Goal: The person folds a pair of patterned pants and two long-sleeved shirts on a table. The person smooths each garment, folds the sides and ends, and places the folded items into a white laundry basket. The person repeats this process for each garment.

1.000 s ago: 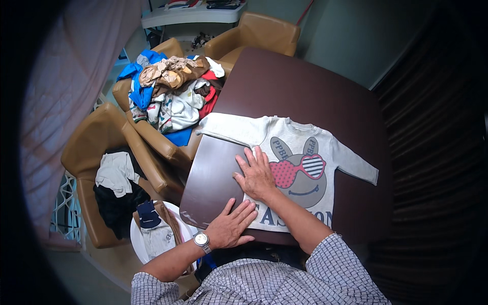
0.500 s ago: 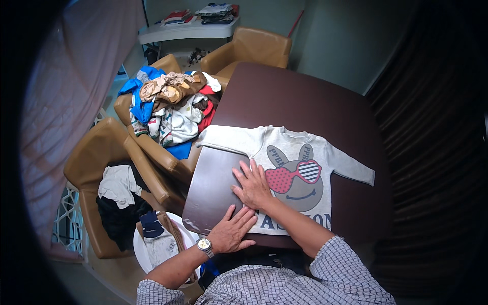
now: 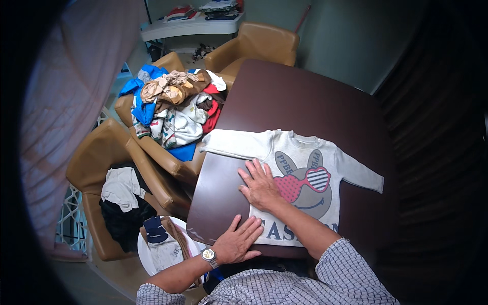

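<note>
A light grey long-sleeved child's sweatshirt (image 3: 325, 221) lies spread out face up on the dark brown table (image 3: 284, 91), its collar toward the far side. A cartoon face with pink heart-shaped glasses decorates its front. My right hand (image 3: 260, 188) rests flat on the shirt's left side, fingers spread and reaching past its edge onto the tabletop. Lower down, my left hand (image 3: 236, 241), a watch on its wrist, lies with fingers extended at the shirt's bottom left corner. Neither hand grips anything. My right forearm covers part of the print.
Mixed clothes (image 3: 178, 112) are heaped on a tan armchair left of the table. Another tan armchair (image 3: 96, 152) holds white and black garments. A white tub (image 3: 145, 256) with clothes stands by my left forearm. Folded stacks sit on a white table (image 3: 188, 29) at the back.
The whole view has shifted slightly, so the table, shirt and hands appear a little further right and lower. Both hands stay flat in nearly the same places on the shirt.
</note>
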Available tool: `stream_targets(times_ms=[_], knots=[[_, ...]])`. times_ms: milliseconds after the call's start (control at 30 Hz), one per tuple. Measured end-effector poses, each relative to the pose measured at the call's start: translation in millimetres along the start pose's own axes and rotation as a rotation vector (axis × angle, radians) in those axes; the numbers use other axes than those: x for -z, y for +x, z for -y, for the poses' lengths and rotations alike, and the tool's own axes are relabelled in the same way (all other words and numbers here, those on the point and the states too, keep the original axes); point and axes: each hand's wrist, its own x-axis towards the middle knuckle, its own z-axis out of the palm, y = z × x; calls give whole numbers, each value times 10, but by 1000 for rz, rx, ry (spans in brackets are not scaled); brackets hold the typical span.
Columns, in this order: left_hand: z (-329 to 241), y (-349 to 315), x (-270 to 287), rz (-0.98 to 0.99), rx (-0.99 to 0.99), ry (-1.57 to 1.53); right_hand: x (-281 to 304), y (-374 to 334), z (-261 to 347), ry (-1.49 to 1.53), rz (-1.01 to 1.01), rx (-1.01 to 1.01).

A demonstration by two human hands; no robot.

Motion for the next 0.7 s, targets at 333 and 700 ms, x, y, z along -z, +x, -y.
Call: stream_targets(times_ms=[333, 700], knots=[[16, 10, -13, -23, 6, -24, 22, 262, -223, -40, -83, -17], [1614, 416, 241, -839, 706, -171, 5, 223, -221, 7, -243, -145]])
